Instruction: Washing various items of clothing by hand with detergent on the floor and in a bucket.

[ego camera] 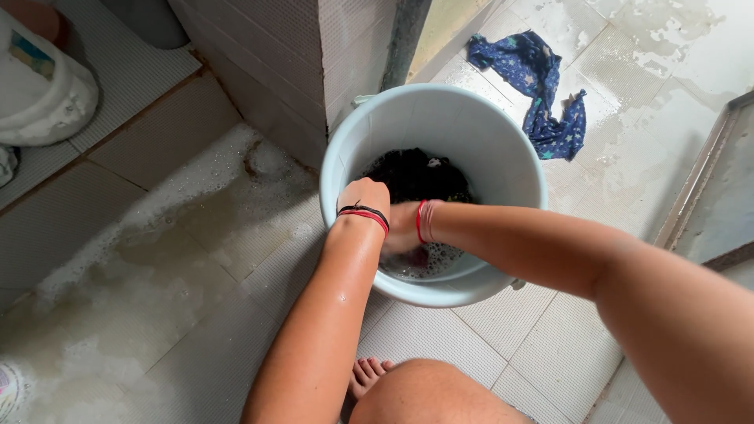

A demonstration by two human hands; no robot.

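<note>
A bare knee [428,392] and the toes of one foot [367,373] sit at the bottom edge, closest to the camera, on the wet tiled floor [196,314]. Above them two bare forearms reach forward into a round pale blue plastic bucket [503,169] that stands on the floor just in front of the foot.

Inside the bucket lies a dark, black wet cloth [416,174], bunched up against the far wall and sitting in soapy water with white foam [428,263] at the near side. The left hand [364,196], with black and red thread bands at the wrist, is closed in a fist pressed down on the cloth; its fingers are curled under and hidden, so it seems to grip the cloth, though the hold itself cannot be seen. The right hand [402,229], with a red band at the wrist, crosses in from the right and goes down behind the left wrist into the suds; whether its fingers are spread or closed cannot be told.

Just behind the bucket rises a tiled wall corner [290,71]. On the floor beyond and to the right, well apart from the bucket, lies a crumpled dark blue cloth with small pale stars [542,86]. Foam and murky water spread over the floor to the left of the bucket. At the upper left a white rounded ceramic fixture [43,98] stands on a raised step.
</note>
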